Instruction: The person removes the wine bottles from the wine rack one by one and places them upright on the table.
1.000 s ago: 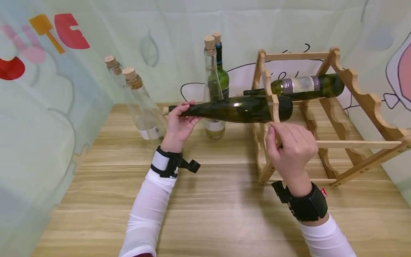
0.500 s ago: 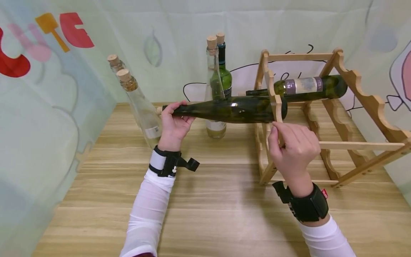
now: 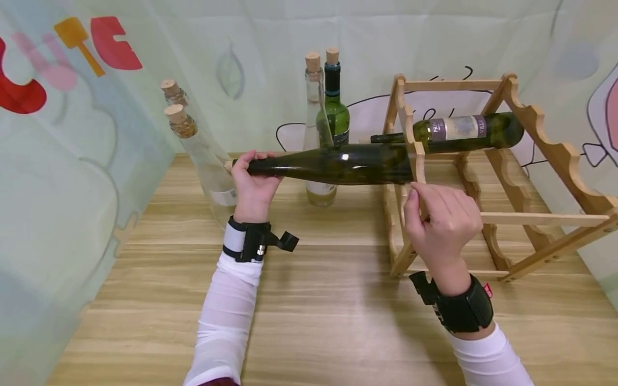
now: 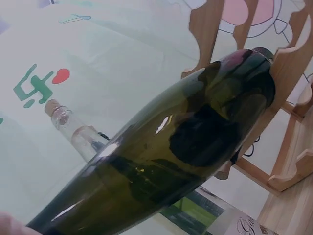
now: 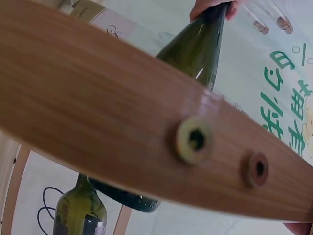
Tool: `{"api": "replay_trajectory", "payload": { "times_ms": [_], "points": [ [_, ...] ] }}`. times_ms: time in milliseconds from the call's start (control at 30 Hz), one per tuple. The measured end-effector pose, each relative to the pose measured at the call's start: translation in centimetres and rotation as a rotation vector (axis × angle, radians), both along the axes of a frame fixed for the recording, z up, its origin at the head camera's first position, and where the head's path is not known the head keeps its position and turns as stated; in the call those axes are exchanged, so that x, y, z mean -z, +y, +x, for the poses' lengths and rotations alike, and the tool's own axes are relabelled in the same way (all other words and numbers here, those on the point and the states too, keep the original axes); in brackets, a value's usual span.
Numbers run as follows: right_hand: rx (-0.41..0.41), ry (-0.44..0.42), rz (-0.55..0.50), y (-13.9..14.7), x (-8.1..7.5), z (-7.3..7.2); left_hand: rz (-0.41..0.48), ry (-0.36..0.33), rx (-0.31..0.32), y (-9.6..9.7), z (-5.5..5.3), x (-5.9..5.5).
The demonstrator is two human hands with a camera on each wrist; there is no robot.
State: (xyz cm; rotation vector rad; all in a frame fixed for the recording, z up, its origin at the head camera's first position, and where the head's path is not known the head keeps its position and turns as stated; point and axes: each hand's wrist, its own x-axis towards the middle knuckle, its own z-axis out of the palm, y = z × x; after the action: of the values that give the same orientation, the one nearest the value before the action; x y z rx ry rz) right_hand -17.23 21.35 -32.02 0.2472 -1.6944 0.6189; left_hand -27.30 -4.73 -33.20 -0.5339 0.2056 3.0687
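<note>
In the head view my left hand (image 3: pixel 256 185) holds a dark green wine bottle (image 3: pixel 333 166) by its corked neck. The bottle lies level in the air, neck to the left. Its base end is at the scalloped side rail of the wooden wine rack (image 3: pixel 541 219), partly hidden behind it. My right hand (image 3: pixel 444 220) grips the near left part of the rack's frame, fingers curled. The right wrist view shows a rack bar (image 5: pixel 122 107) close up, with the bottle (image 5: pixel 198 54) beyond it. The bottle's body (image 4: pixel 181 142) fills the left wrist view.
A second green bottle (image 3: pixel 458 130) with a label lies in the rack's rear row. Two clear corked bottles (image 3: pixel 205 166) stand left of my left hand. Behind the held bottle stand a clear corked bottle (image 3: pixel 321 195) and a green one (image 3: pixel 336 115). A printed cloth hangs behind.
My left hand has drawn the bottle leftward, its base sliding back to the rack's side rail. The nearer left clear bottle's top shifted left; the middle clear one shifted slightly left. My right hand stayed put.
</note>
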Motion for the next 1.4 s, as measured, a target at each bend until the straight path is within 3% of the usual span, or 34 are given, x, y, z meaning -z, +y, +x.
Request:
{"api": "replay_trajectory", "payload": {
  "times_ms": [167, 300, 533, 667, 1000, 1100, 1233, 1400],
  "points": [
    [-0.002, -0.002, 0.001, -0.1, 0.0, 0.0, 0.078, -0.005, -0.059, -1.1, -0.2, -0.2],
    [0.003, -0.002, -0.001, -0.1, 0.0, 0.0, 0.059, 0.001, -0.11, -1.6, -0.2, -0.4],
    [0.018, -0.003, -0.003, -0.1, 0.1, 0.0, -0.124, 0.042, -0.183, -1.2, 0.2, -0.7],
    [0.018, 0.005, -0.004, -0.1, 0.1, 0.0, -0.183, 0.095, -0.21, -1.0, 0.6, -1.1],
    [-0.006, 0.019, -0.005, 0.0, 0.1, 0.1, -0.28, 0.233, -0.197, -0.1, 2.6, -3.5],
    [-0.039, 0.006, -0.001, 0.1, -0.1, 0.3, -0.35, 0.276, -0.188, 0.1, 3.4, -4.1],
    [-0.155, -0.034, -0.035, 0.1, -0.5, 0.9, -0.445, 0.342, -0.178, 0.0, 4.4, -5.0],
    [-0.344, 0.058, -0.073, -1.5, -0.6, 1.9, -0.507, 0.412, -0.154, -0.3, 5.6, -5.9]
  ]
}}
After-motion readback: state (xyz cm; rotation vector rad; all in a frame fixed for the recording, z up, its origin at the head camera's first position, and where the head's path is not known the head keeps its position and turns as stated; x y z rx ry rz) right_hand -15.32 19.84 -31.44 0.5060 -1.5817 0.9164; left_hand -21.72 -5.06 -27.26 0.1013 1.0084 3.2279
